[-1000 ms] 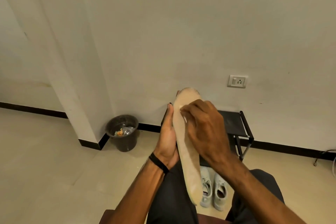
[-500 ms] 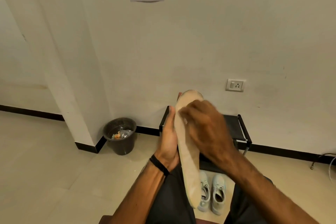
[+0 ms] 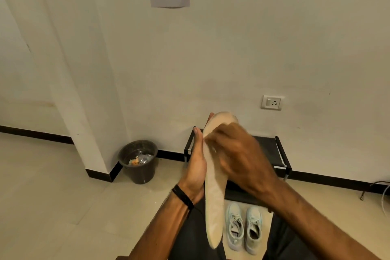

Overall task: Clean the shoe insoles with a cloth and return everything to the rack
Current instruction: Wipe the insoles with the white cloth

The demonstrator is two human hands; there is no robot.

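Rubbing near the toe of the insole point(image 3: 214, 192), the right hand point(image 3: 238, 158) has slid a little toward the far tip since a second ago, when it sat slightly lower on the pale face — a short wiping stroke, blurred in motion. That suggests the cleaning step is mid-way on this one insole, with the return to the rack point(image 3: 272, 154) not yet begun. The right grip is clenched, fingers curled over the insole's upper part; a small pale edge shows at the fingertips, probably the cloth, though it is too hidden to be sure. The left hand point(image 3: 196, 167) lies flat and straight along the insole's left edge, backing it, thumb up toward the far end — released rather than clasped.

The insole stands almost upright between the two hands, above the person's lap, toe far and heel near. It looks cream-coloured, thin and slightly flexible, with a faintly mottled surface.

A pair of pale sneakers point(image 3: 243, 228) sits on the floor just near of the black rack against the far wall.
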